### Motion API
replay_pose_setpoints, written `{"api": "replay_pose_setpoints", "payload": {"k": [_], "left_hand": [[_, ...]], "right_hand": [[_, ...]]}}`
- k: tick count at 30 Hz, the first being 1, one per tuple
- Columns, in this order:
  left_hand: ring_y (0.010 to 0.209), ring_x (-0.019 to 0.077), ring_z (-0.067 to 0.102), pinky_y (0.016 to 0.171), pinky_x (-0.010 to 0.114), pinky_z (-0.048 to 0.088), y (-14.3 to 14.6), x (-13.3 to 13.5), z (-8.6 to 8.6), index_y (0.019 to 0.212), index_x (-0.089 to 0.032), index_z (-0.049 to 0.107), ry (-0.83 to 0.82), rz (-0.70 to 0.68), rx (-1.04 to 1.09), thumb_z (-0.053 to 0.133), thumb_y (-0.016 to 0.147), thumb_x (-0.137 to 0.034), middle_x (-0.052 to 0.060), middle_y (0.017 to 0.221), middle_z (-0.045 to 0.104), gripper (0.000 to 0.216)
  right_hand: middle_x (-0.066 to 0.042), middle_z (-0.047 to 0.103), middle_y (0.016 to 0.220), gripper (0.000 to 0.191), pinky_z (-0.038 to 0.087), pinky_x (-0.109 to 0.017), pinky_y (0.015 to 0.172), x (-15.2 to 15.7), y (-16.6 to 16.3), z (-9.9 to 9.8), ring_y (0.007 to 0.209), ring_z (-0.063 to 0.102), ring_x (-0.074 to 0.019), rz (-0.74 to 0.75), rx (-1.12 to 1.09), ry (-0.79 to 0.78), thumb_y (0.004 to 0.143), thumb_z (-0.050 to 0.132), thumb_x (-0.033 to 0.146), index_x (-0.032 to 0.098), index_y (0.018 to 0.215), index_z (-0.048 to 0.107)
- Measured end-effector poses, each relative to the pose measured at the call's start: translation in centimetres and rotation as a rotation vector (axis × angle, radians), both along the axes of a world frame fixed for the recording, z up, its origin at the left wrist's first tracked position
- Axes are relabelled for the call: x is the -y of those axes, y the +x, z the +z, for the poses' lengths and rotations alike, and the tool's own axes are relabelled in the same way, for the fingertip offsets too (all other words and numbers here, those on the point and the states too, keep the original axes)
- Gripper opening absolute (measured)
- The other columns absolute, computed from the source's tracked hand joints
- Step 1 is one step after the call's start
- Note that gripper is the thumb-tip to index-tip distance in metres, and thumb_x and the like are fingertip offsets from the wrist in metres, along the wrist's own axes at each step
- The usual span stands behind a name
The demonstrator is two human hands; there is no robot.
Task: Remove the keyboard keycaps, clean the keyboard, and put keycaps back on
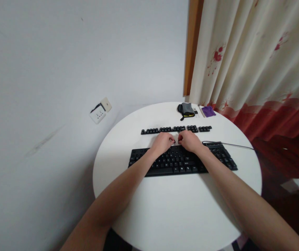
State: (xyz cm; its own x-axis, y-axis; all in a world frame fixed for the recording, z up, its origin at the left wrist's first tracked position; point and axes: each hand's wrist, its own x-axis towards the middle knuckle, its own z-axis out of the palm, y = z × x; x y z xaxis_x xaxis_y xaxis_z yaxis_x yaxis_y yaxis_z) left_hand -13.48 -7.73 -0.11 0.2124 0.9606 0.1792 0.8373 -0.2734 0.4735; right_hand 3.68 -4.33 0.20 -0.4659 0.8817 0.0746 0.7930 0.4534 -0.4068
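A black full-size keyboard [168, 164] lies on the white round table, its lower middle and right parts crossed by my forearms. Over its back edge, my left hand [162, 142] is closed in a pinch with a small black piece at its fingertips, too small to name surely. Close to its right, my right hand [189, 140] is pinched too, and what its fingertips hold is hard to make out. The fingertips of both hands are a little apart. Just behind them runs a row of loose black keycaps [151, 131], split into several groups.
At the table's [175, 205] back right sit a grey and black pouch [188, 109], small items and a purple cloth [208, 111]. The keyboard cable [237, 144] runs off the right edge. A wall with a socket [97, 114] stands left; a curtain [243, 62] hangs right.
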Motion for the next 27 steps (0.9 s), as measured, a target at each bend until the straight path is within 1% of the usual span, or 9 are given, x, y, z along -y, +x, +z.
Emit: {"api": "replay_pose_setpoints", "payload": {"k": [3, 5, 7, 9, 11, 13, 19, 23, 27], "left_hand": [[0.088, 0.0209, 0.070, 0.087, 0.032, 0.052, -0.3, 0.3, 0.6, 0.097, -0.019, 0.079, -0.021, -0.016, 0.055, 0.066, 0.083, -0.017, 0.006, 0.093, 0.077, 0.019], [0.081, 0.0193, 0.070, 0.079, 0.030, 0.053, -0.7, 0.7, 1.3, 0.098, -0.018, 0.079, -0.063, -0.035, 0.098, 0.068, 0.082, -0.018, 0.006, 0.089, 0.077, 0.019], [0.075, 0.0186, 0.069, 0.073, 0.029, 0.053, -1.1, 1.2, 2.2, 0.097, -0.016, 0.079, -0.151, -0.082, 0.159, 0.070, 0.079, -0.020, 0.006, 0.085, 0.077, 0.020], [0.074, 0.0184, 0.068, 0.070, 0.029, 0.051, -1.4, 1.7, 2.9, 0.097, -0.017, 0.079, -0.265, -0.160, 0.224, 0.072, 0.077, -0.023, 0.005, 0.085, 0.078, 0.021], [0.074, 0.0184, 0.068, 0.069, 0.028, 0.050, -1.5, 2.2, 3.4, 0.096, -0.018, 0.080, -0.362, -0.234, 0.253, 0.073, 0.077, -0.025, 0.004, 0.084, 0.077, 0.022], [0.073, 0.0183, 0.068, 0.067, 0.028, 0.049, -1.5, 2.4, 3.6, 0.094, -0.018, 0.080, -0.417, -0.278, 0.252, 0.074, 0.076, -0.026, 0.004, 0.081, 0.077, 0.021], [0.069, 0.0173, 0.066, 0.064, 0.026, 0.046, -1.2, 2.5, 3.2, 0.091, -0.018, 0.081, -0.436, -0.289, 0.211, 0.075, 0.074, -0.024, 0.004, 0.078, 0.077, 0.020], [0.066, 0.0161, 0.064, 0.061, 0.025, 0.043, -0.9, 2.7, 3.3, 0.089, -0.018, 0.081, -0.411, -0.253, 0.164, 0.075, 0.073, -0.024, 0.003, 0.075, 0.077, 0.018], [0.064, 0.0147, 0.063, 0.061, 0.024, 0.042, -0.4, 3.1, 3.6, 0.087, -0.017, 0.081, -0.382, -0.234, 0.143, 0.075, 0.073, -0.021, 0.002, 0.071, 0.075, 0.015]], "right_hand": [[-0.012, 0.073, 0.098, 0.019, 0.047, -0.032, 0.084, -0.3, 0.1, 0.1, 0.095, 0.067, -0.0248, 0.028, -0.021, -0.011, 0.080, 0.067, 0.016, 0.017, 0.098, 0.074], [-0.011, 0.074, 0.097, 0.018, 0.047, -0.031, 0.084, -0.4, 0.3, 0.5, 0.094, 0.067, -0.0233, 0.059, -0.040, -0.015, 0.081, 0.066, 0.015, 0.016, 0.096, 0.075], [-0.009, 0.075, 0.092, 0.015, 0.047, -0.028, 0.081, -0.5, 0.7, 1.1, 0.088, 0.067, -0.0209, 0.125, -0.074, -0.037, 0.081, 0.066, 0.016, 0.016, 0.091, 0.076], [-0.005, 0.075, 0.085, 0.014, 0.048, -0.027, 0.075, -0.4, 1.3, 1.9, 0.080, 0.067, -0.0189, 0.253, -0.126, -0.122, 0.080, 0.065, 0.017, 0.017, 0.087, 0.077], [-0.002, 0.075, 0.079, 0.015, 0.048, -0.027, 0.070, -0.2, 1.9, 2.5, 0.074, 0.066, -0.0182, 0.390, -0.175, -0.247, 0.078, 0.064, 0.017, 0.018, 0.086, 0.077], [-0.001, 0.075, 0.078, 0.016, 0.047, -0.027, 0.068, 0.1, 2.4, 3.0, 0.073, 0.066, -0.0184, 0.464, -0.196, -0.342, 0.076, 0.065, 0.018, 0.018, 0.086, 0.078], [-0.004, 0.076, 0.077, 0.019, 0.048, -0.028, 0.065, 0.7, 2.7, 3.4, 0.073, 0.067, -0.0199, 0.494, -0.193, -0.494, 0.070, 0.067, 0.017, 0.017, 0.086, 0.078], [-0.004, 0.076, 0.074, 0.020, 0.048, -0.027, 0.064, 0.9, 2.4, 3.4, 0.071, 0.067, -0.0188, 0.500, -0.160, -0.493, 0.068, 0.068, 0.016, 0.016, 0.086, 0.079], [-0.004, 0.076, 0.074, 0.020, 0.047, -0.027, 0.064, 0.9, 2.2, 3.1, 0.071, 0.066, -0.0188, 0.510, -0.123, -0.483, 0.069, 0.069, 0.018, 0.015, 0.086, 0.078]]}}
